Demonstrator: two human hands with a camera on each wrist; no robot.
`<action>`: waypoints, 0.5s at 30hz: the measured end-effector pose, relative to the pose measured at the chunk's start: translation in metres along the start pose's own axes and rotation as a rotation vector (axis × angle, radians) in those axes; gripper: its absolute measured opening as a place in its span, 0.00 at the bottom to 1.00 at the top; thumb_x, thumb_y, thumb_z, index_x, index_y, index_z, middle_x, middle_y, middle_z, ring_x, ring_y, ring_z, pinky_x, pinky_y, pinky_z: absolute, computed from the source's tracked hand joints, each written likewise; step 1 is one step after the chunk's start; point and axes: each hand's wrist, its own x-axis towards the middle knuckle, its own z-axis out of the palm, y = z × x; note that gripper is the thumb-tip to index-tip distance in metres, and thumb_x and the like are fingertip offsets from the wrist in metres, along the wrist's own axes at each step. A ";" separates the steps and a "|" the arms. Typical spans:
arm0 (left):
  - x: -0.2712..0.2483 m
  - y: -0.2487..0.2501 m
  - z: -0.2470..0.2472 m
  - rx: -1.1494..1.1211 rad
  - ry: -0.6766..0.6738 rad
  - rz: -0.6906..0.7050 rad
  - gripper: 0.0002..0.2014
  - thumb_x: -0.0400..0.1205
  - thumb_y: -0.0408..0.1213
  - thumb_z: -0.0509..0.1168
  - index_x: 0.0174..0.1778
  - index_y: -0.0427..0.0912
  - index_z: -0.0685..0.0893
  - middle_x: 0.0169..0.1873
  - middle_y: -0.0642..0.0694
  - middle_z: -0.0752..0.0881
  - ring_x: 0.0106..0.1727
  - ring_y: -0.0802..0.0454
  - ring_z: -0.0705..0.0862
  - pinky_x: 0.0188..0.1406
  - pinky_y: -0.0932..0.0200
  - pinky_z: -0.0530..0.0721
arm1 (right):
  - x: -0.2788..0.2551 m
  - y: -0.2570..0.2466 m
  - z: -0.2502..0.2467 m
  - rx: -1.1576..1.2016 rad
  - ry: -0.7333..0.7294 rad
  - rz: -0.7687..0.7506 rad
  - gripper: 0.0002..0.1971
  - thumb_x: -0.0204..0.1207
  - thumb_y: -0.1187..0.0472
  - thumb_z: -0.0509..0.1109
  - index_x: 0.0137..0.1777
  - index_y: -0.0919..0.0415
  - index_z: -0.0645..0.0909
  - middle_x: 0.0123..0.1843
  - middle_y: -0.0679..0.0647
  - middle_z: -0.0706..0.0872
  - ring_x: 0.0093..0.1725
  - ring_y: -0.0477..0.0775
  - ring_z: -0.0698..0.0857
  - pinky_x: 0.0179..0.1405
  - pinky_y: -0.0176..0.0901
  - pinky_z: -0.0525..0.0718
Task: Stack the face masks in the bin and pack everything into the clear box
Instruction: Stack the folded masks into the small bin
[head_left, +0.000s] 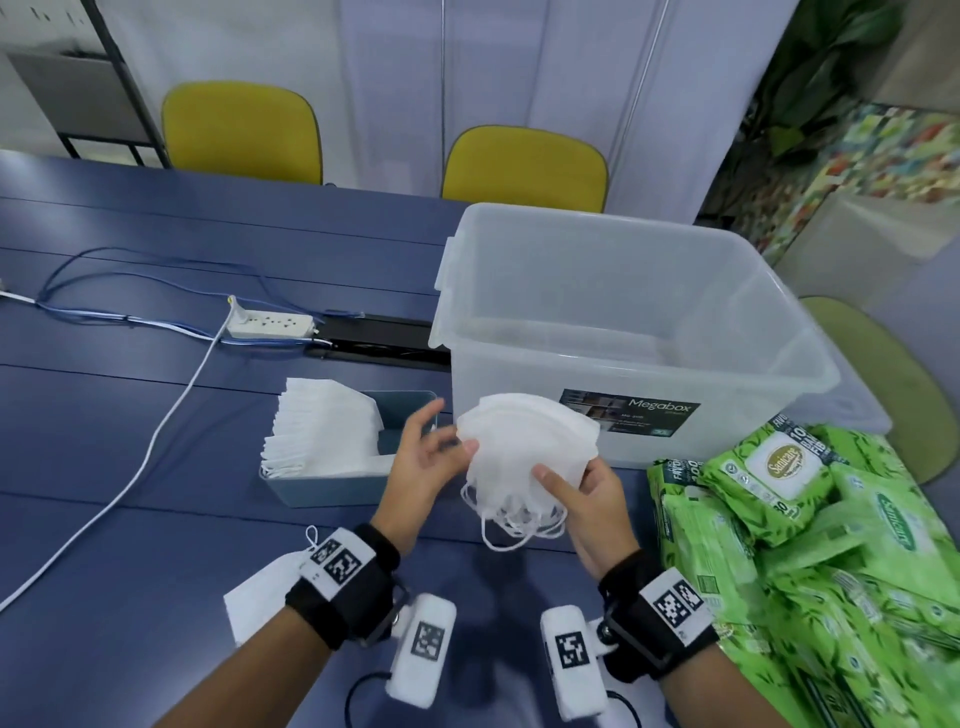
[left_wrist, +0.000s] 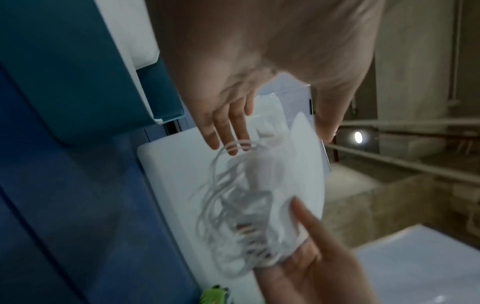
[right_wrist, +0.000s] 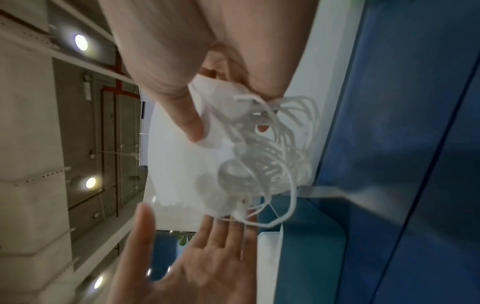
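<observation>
My right hand (head_left: 566, 488) pinches a stack of white folded face masks (head_left: 524, 452) by its lower right corner, thumb on top, with the ear loops dangling below. It is held above the table, in front of the clear box (head_left: 623, 291). My left hand (head_left: 452, 428) is open, its straight fingers touching the stack's left edge. To the left stands the blue bin (head_left: 332, 493), with more white masks (head_left: 322, 431) piled in its left part. In the wrist views the mask stack (left_wrist: 303, 164) (right_wrist: 176, 164) lies between the left hand (left_wrist: 226, 131) and the right thumb (right_wrist: 189, 123).
Green wet-wipe packs (head_left: 779, 467) are heaped at the right, beside the clear box. One loose mask (head_left: 260, 592) lies on the blue table under my left wrist. A power strip (head_left: 270, 322) with cables sits behind the bin. Yellow chairs (head_left: 524, 166) stand past the far edge.
</observation>
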 end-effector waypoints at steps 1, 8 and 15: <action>-0.003 -0.006 0.000 0.042 -0.035 -0.026 0.38 0.69 0.41 0.76 0.73 0.47 0.67 0.54 0.47 0.88 0.56 0.55 0.86 0.56 0.59 0.84 | 0.001 0.000 0.000 0.028 0.005 -0.011 0.17 0.69 0.72 0.77 0.56 0.61 0.81 0.53 0.53 0.91 0.52 0.53 0.89 0.48 0.43 0.87; -0.006 -0.023 0.010 0.261 -0.202 0.060 0.32 0.70 0.33 0.74 0.68 0.46 0.68 0.64 0.46 0.79 0.66 0.53 0.79 0.64 0.58 0.80 | -0.003 0.009 -0.001 -0.112 -0.090 0.000 0.38 0.55 0.61 0.83 0.67 0.58 0.73 0.61 0.55 0.87 0.60 0.51 0.86 0.55 0.44 0.86; -0.009 -0.034 0.019 0.258 -0.073 0.162 0.31 0.69 0.23 0.65 0.64 0.52 0.65 0.62 0.45 0.75 0.63 0.56 0.77 0.66 0.59 0.77 | -0.004 0.021 0.002 -0.121 -0.037 0.002 0.30 0.59 0.77 0.75 0.60 0.54 0.74 0.58 0.55 0.86 0.58 0.55 0.84 0.49 0.38 0.85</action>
